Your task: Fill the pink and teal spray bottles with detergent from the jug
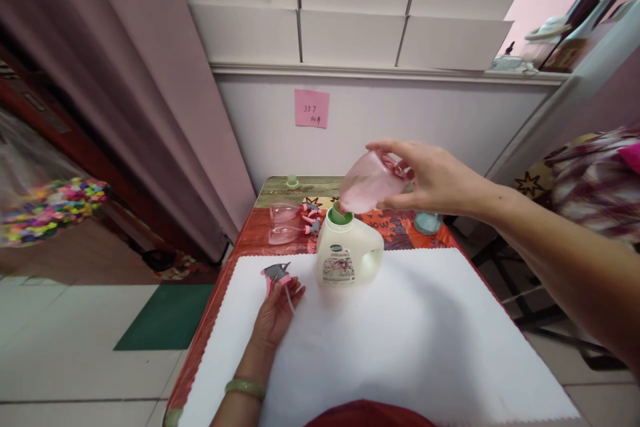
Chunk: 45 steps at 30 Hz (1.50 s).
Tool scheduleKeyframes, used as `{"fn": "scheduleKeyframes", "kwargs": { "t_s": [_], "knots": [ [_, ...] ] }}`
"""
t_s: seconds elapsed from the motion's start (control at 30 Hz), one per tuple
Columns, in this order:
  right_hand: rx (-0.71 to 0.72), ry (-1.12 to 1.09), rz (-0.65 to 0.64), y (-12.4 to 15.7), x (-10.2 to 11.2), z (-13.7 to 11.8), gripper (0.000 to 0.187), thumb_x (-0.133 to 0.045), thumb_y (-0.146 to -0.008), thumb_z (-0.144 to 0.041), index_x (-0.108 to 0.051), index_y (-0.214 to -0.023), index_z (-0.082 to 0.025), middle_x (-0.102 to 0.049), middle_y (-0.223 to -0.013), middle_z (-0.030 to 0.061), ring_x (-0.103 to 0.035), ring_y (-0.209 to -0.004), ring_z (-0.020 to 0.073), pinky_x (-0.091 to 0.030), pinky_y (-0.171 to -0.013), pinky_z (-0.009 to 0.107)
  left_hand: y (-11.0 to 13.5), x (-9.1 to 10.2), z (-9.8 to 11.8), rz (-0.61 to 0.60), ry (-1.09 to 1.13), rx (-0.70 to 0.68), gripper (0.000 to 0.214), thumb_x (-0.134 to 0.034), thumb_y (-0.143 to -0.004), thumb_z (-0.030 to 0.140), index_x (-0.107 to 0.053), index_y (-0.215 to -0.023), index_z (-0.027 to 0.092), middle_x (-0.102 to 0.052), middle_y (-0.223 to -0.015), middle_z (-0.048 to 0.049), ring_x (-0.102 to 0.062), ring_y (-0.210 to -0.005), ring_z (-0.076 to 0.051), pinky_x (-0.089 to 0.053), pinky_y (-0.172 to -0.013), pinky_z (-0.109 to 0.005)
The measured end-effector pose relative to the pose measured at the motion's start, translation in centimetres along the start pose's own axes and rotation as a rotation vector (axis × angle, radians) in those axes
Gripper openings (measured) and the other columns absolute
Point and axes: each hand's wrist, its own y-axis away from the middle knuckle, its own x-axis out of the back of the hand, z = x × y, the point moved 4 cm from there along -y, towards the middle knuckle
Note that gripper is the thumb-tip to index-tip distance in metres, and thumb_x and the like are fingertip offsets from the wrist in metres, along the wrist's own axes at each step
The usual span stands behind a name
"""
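Observation:
In my right hand (420,173) is a pink translucent bottle (367,180), tipped over with its neck down at the mouth of a big jug. The cream-coloured jug (340,253) stands upright on the white mat, with a green ring at its opening and a label on its front. My left hand (280,303), low on the left of the mat, holds a grey and pink spray trigger head (276,273) whose dip tube points down toward the mat. Whether liquid is flowing from the bottle is too blurred to tell.
Two pink spray bottles (285,223) lie on the red tablecloth behind the mat. A small green cap (292,181) sits at the back left, and a glass jar (427,221) at the back right. A pink note (311,108) is stuck on the wall.

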Motion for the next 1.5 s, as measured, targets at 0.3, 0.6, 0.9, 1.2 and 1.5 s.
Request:
{"fn": "scheduleKeyframes", "kwargs": {
  "t_s": [0.3,0.6,0.9,1.2,1.5],
  "knots": [
    [-0.433,-0.626,0.150,6.5,-6.0,4.9,0.080,-0.083,-0.070,-0.050,-0.047,-0.138,-0.028,-0.061,-0.139,0.0142,-0.073,-0.100,0.0301,-0.061,-0.082,0.046,0.4,-0.7,0.3,0.022,-0.003,0.000,0.015,-0.072,-0.086,0.024,-0.075,-0.099,0.016,-0.080,-0.095,-0.0101,-0.076,-0.090,-0.022,-0.056,-0.099,-0.046],
    [-0.762,-1.273,0.264,13.1,-14.6,5.9,0.060,-0.078,-0.077,-0.052,-0.058,-0.128,-0.029,-0.066,-0.130,0.0088,-0.069,-0.108,0.0290,-0.064,-0.077,0.040,1.9,-3.6,1.1,0.068,-0.035,-0.022,0.015,-0.066,-0.090,0.025,-0.075,-0.093,0.013,-0.078,-0.084,-0.0105,-0.075,-0.080,-0.021,-0.062,-0.085,-0.042],
    [-0.798,-1.696,0.200,19.3,-19.4,0.7,0.081,-0.077,-0.075,-0.054,-0.044,-0.147,-0.036,-0.063,-0.136,0.0100,-0.069,-0.098,0.0256,-0.059,-0.061,0.031,5.9,-15.3,7.2,-0.004,-0.033,-0.316,0.015,-0.069,-0.090,0.025,-0.074,-0.101,0.016,-0.078,-0.099,-0.0081,-0.070,-0.069,-0.013,-0.059,-0.063,-0.022],
    [-0.638,-1.423,0.295,20.8,-18.2,0.1,0.079,-0.080,-0.076,-0.045,-0.045,-0.145,-0.032,-0.060,-0.136,0.0109,-0.068,-0.095,0.0243,-0.058,-0.081,0.039,7.9,-22.5,8.5,-0.070,-0.092,-0.479,0.013,-0.075,-0.086,0.024,-0.071,-0.095,0.015,-0.078,-0.092,-0.0070,-0.068,-0.063,-0.013,-0.058,-0.058,-0.024],
    [-0.680,-1.382,0.376,21.4,-18.6,-0.5,0.080,-0.079,-0.077,-0.045,-0.043,-0.147,-0.030,-0.059,-0.138,0.0122,-0.066,-0.099,0.0253,-0.057,-0.082,0.039,8.9,-24.4,6.9,-0.096,-0.048,-0.434,0.012,-0.064,-0.094,0.024,-0.071,-0.092,0.014,-0.078,-0.091,-0.0078,-0.068,-0.063,-0.013,-0.058,-0.058,-0.023]
  ]
}}
